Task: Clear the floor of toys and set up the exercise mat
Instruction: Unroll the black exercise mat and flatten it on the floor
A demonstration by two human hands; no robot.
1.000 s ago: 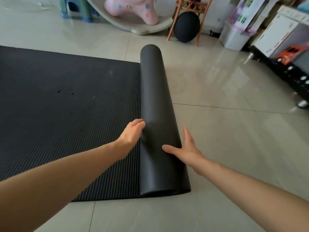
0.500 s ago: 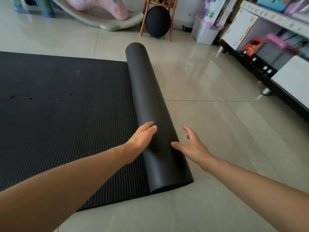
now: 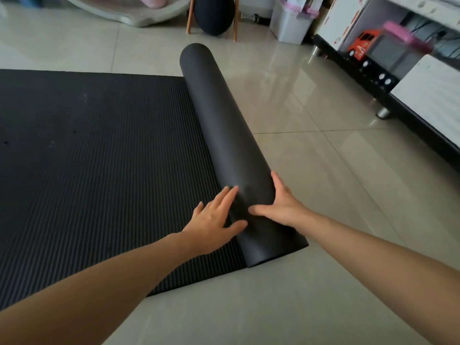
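Since half a second ago our right hand (image 3: 281, 205) has closed in from the bare tile onto the roll, and our left hand (image 3: 216, 217) has slid further up its near side.

Starting at the left, the unrolled part of the exercise mat (image 3: 99, 155) lies flat on the tiled floor (image 3: 323, 175), ribbed side up, with a few pale specks on it. Our left hand comes next, fingers straight and spread, palm on the flat mat and fingertips pressing the base of the roll (image 3: 224, 125); it grasps nothing. The roll stands just right of it, running away from us across the mat's width, still thick with unspent mat. Our right hand lies on the roll's far flank near its close end, thumb over the top and fingers flat against the side, pushing, not clamping.

To do this step well, we judge the roll should be pushed evenly to the right. Both hands sit at the near end, so the far end may lag and the mat may skew; spreading our hands wider along the roll would keep the edge square to the tile joints.

Further right, an orange toy truck (image 3: 361, 43) sits under the white cabinet (image 3: 353, 18), and a lidded plastic bin (image 3: 291, 26) stands by the wall. No brand, label or writing can be read anywhere.
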